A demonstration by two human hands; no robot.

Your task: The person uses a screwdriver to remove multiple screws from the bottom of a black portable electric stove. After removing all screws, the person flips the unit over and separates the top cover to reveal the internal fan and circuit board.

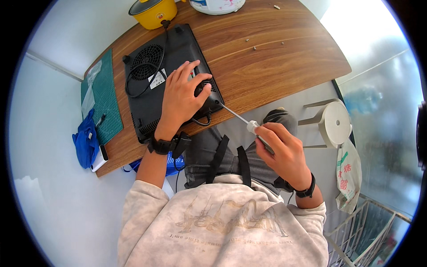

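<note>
A black induction cooker [149,100] lies upside down at the table's near edge, its round fan grille [147,61] and rubber feet facing up. Its black power cord [133,94] loops across the underside. Spread over the right part of that underside is my left hand [183,91], fingers apart and resting on the casing. My right hand [282,144] grips the pale handle of a screwdriver [235,112]. The shaft slants up to the left, and its tip meets a hole at the cooker's near right corner. Whether a screw sits in that hole is hidden.
Several small screws [255,48] lie on the wooden table [275,66]. A yellow pot [155,15] and a white container [218,5] stand at the back. To the left are a green cutting mat [109,109] and a blue cloth bag [85,141]; to the right, a white stool [334,122].
</note>
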